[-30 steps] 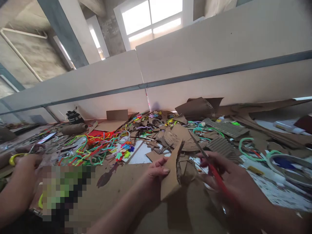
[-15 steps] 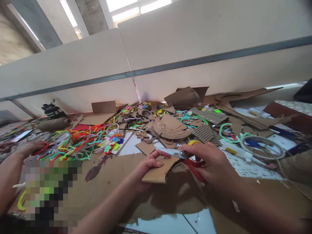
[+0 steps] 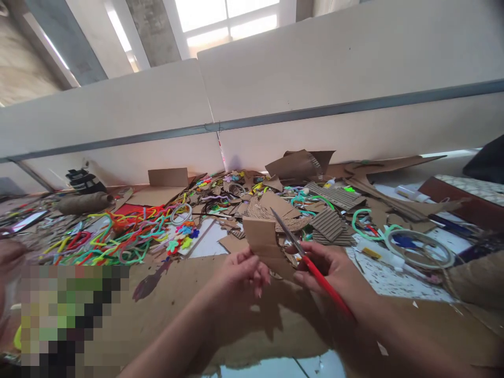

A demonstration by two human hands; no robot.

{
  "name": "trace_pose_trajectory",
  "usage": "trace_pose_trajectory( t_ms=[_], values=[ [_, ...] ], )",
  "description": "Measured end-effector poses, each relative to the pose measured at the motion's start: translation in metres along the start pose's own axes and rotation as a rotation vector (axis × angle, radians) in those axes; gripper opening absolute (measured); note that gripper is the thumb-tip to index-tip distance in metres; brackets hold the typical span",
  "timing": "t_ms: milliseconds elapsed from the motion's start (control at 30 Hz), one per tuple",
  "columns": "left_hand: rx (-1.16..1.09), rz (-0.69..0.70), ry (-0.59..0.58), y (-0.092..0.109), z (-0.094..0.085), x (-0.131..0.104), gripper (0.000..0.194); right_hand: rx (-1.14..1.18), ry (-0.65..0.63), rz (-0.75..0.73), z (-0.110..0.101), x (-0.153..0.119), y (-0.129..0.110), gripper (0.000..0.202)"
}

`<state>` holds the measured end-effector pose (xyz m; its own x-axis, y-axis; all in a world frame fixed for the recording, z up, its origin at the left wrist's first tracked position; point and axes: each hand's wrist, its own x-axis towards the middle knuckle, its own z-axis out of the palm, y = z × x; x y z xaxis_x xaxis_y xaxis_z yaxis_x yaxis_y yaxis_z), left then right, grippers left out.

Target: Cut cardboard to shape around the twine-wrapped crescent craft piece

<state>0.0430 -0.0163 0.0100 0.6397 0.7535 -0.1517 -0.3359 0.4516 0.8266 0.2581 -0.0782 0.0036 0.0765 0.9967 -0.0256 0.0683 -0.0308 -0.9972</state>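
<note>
My left hand (image 3: 243,270) pinches a small folded piece of cardboard (image 3: 260,236) by its lower edge and holds it up over the work surface. Its right edge looks cut and curved. In my right hand (image 3: 328,268) is a pair of red-handled scissors (image 3: 315,270), the blades pointing up and to the left beside the cardboard's right side. The blades look closed together. Beneath both hands lies a large flat cardboard sheet (image 3: 189,310) with a ragged front edge.
Colourful pipe cleaners (image 3: 129,231) lie heaped at left, near a twine spool (image 3: 84,202). Cardboard scraps and a coiled paper disc (image 3: 289,210) fill the middle. A tape roll (image 3: 419,249) and glue bottle (image 3: 380,255) are at right. Another person's hand (image 3: 10,257) shows at far left.
The scissors have come away from the cardboard's edge, their blades swinging upward. My left hand has tilted the cardboard upright. The other person's hand has moved left, towards the frame's edge.
</note>
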Motion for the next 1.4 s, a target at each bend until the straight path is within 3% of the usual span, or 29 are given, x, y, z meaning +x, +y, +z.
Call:
trace_pose_trajectory(
  t_ms=[200,467,767,967,1133,1400],
  values=[
    [-0.012,0.082,0.106,-0.006,0.021,-0.009,0.042,0.086,-0.04,0.055,0.012,-0.006,0.0,0.044],
    [0.004,0.059,0.147,-0.01,0.006,-0.003,0.041,0.141,-0.077,0.073,0.012,-0.007,0.004,0.049],
    [-0.067,0.201,0.339,0.016,0.004,-0.01,0.03,-0.403,-0.024,-0.123,-0.01,0.003,0.011,0.05],
    [-0.046,0.242,0.341,0.018,-0.01,-0.007,0.029,-0.583,-0.007,-0.216,-0.008,0.0,0.017,0.052],
    [-0.052,0.208,0.344,0.015,-0.011,-0.007,0.029,-0.662,-0.016,-0.263,-0.004,-0.002,0.012,0.048],
    [-0.071,0.184,0.302,0.011,-0.006,-0.007,0.029,-0.603,-0.106,-0.197,-0.001,-0.005,0.01,0.039]
  ],
)
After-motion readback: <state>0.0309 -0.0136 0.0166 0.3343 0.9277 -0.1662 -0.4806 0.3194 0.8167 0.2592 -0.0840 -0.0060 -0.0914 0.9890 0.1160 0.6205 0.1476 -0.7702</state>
